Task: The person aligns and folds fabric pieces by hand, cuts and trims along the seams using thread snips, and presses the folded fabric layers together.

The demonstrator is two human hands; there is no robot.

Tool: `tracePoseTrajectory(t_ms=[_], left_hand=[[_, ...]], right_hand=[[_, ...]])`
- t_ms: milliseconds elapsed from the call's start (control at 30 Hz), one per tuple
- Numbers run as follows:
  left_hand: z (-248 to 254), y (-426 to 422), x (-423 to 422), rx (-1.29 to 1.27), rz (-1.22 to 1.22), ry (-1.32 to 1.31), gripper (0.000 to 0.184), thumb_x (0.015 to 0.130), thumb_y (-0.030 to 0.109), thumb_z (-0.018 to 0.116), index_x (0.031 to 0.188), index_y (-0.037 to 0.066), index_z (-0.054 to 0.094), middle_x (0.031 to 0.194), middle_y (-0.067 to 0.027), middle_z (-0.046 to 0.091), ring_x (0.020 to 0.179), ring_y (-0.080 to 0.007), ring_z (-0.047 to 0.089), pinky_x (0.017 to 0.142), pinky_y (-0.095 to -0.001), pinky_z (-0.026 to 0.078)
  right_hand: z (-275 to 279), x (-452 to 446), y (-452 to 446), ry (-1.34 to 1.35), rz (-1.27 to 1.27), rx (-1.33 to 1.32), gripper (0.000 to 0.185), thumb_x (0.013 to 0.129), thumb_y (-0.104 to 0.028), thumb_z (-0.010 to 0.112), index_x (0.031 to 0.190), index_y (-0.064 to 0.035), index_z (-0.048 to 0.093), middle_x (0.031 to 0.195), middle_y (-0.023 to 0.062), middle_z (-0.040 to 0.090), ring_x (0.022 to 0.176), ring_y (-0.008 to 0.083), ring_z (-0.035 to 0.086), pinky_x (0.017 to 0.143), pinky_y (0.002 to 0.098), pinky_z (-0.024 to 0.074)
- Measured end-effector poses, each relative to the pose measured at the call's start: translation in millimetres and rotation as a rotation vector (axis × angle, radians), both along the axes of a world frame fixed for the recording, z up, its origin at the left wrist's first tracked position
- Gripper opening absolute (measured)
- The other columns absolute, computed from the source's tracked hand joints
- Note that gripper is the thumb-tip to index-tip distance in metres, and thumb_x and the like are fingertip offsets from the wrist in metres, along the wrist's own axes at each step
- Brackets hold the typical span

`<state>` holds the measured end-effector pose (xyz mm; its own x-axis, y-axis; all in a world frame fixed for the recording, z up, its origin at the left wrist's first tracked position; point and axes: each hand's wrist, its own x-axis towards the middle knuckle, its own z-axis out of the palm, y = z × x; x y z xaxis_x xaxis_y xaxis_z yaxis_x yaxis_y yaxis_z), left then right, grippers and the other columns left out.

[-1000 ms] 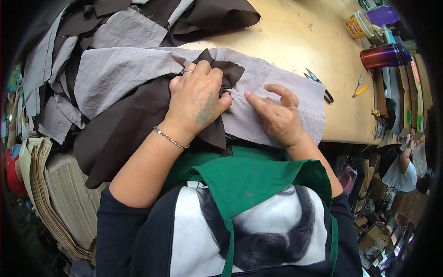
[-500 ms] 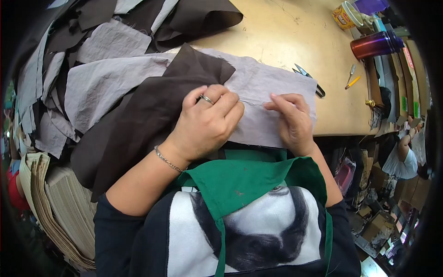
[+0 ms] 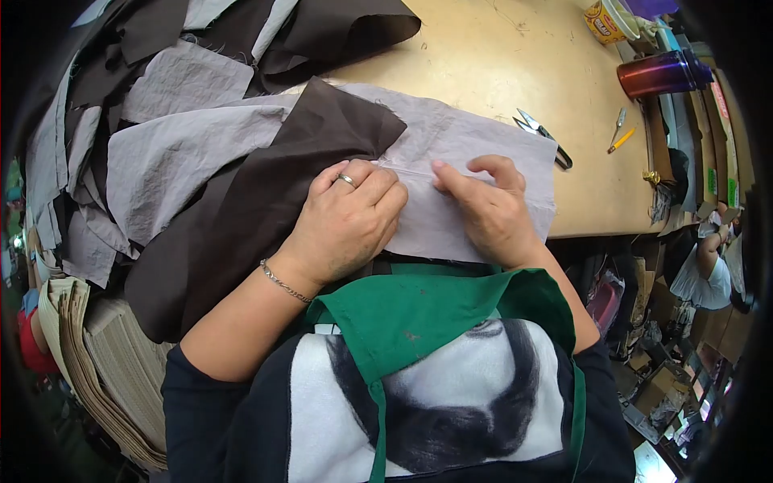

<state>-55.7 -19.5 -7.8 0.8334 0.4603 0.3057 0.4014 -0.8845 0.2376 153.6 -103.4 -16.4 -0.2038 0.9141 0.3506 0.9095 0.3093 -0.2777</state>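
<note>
A light grey fabric piece (image 3: 475, 137) lies across the table under both hands, with a seam running between them. Dark brown fabric (image 3: 266, 177) is bunched over its left part and hangs toward the table's front edge. My left hand (image 3: 350, 213), with a ring and a bracelet, is closed at the seam beside the brown fabric; its fingertips are turned down and what they pinch is too small to make out. My right hand (image 3: 491, 205) rests over the grey piece just to the right, its thumb and fingers apart.
Black-handled snips (image 3: 543, 138) lie right of the grey fabric. Farther right are a yellow pen (image 3: 621, 140), a small metal tool (image 3: 617, 123), a purple-red tumbler (image 3: 660, 74) and a yellow cup (image 3: 609, 22). Fabric scraps (image 3: 189, 80) pile at left. Another person (image 3: 702, 274) is at far right.
My left hand has moved down from the brown fabric, whose corner now lies flatter. My right hand's fingers came together, then spread again. The view has shifted slightly.
</note>
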Motion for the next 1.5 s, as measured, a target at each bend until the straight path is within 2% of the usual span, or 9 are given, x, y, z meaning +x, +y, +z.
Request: tracePoseTrajectory(t_ms=[367,700,800,933,1000,1100,1200,1333,1500], left_hand=[[2,-4,6,0.032,0.038,0.086,0.032,0.075,0.019,0.066,0.107,0.016,0.065,0.102,0.0029,0.056,0.095,-0.0156,0.054,0.088,-0.0349,0.039],[17,-1,-3,0.108,0.176,0.136,0.024,0.078,0.024,0.067,0.101,0.019,0.071,0.105,0.0006,0.055,0.104,-0.0175,0.050,0.099,-0.0439,0.029],[24,0,-4,0.069,0.158,0.201,0.025,0.078,0.023,0.067,0.102,0.017,0.070,0.111,-0.0005,0.056,0.111,-0.0178,0.049,0.101,-0.0451,0.029],[18,4,0,-0.012,-0.096,0.100,0.032,0.080,0.022,0.066,0.109,0.008,0.065,0.126,-0.0053,0.053,0.126,-0.0222,0.044,0.104,-0.0497,0.030],[15,-2,7,-0.198,-0.214,0.074,0.037,0.082,0.021,0.066,0.114,0.003,0.061,0.132,-0.0076,0.050,0.131,-0.0244,0.040,0.105,-0.0517,0.031],[13,-6,8,-0.063,-0.127,0.299,0.055,0.086,0.035,0.061,0.128,0.001,0.050,0.140,-0.0086,0.044,0.133,-0.0219,0.040,0.107,-0.0540,0.028],[16,-8,-3,0.012,-0.034,0.456,0.070,0.085,0.049,0.056,0.141,0.010,0.039,0.147,-0.0042,0.038,0.135,-0.0150,0.037,0.109,-0.0630,0.012],[17,-7,-5,0.062,-0.005,0.491,0.074,0.083,0.061,0.049,0.141,0.016,0.041,0.144,-0.0035,0.043,0.133,-0.0146,0.039,0.104,-0.0685,0.018],[37,-11,14,-0.079,-0.002,0.578,0.081,0.079,0.060,0.057,0.143,0.014,0.038,0.146,-0.0124,0.038,0.137,-0.0237,0.035,0.102,-0.0687,0.022]], right_hand=[[4,-8,4,0.009,0.000,0.020,0.049,0.076,-0.012,0.057,0.123,-0.0212,0.061,0.094,-0.0087,0.066,0.097,0.0210,0.053,0.082,0.0333,0.0398],[-6,28,-27,-0.139,-0.058,0.140,0.043,0.075,-0.010,0.058,0.117,-0.0173,0.065,0.086,-0.0059,0.068,0.096,0.0199,0.057,0.081,0.0292,0.0390],[-2,46,-43,-0.082,-0.130,0.120,0.045,0.072,-0.005,0.059,0.115,-0.0142,0.065,0.083,-0.0031,0.069,0.093,0.0211,0.059,0.081,0.0302,0.0408],[8,41,-34,0.087,-0.145,0.094,0.046,0.068,0.000,0.059,0.113,-0.0081,0.065,0.084,0.0021,0.070,0.089,0.0237,0.062,0.079,0.0333,0.0452],[4,21,-18,0.245,-0.032,0.091,0.045,0.071,-0.002,0.058,0.115,-0.0058,0.063,0.096,0.0073,0.068,0.090,0.0247,0.063,0.079,0.0356,0.0477],[-5,-8,0,0.273,0.082,0.032,0.046,0.077,-0.009,0.056,0.123,-0.0068,0.057,0.110,0.0086,0.065,0.096,0.0241,0.063,0.085,0.0370,0.0478],[-4,-2,-15,0.173,0.042,0.003,0.046,0.080,-0.013,0.054,0.126,-0.0078,0.054,0.116,0.0073,0.064,0.105,0.0227,0.062,0.092,0.0394,0.0459],[-8,45,-66,0.031,-0.211,-0.095,0.045,0.083,-0.008,0.050,0.128,-0.0086,0.053,0.122,0.0071,0.062,0.114,0.0208,0.058,0.098,0.0432,0.0421],[2,74,-100,-0.089,-0.505,0.039,0.037,0.087,-0.006,0.053,0.124,-0.0066,0.054,0.109,0.0112,0.065,0.100,0.0245,0.064,0.088,0.0418,0.0469]])
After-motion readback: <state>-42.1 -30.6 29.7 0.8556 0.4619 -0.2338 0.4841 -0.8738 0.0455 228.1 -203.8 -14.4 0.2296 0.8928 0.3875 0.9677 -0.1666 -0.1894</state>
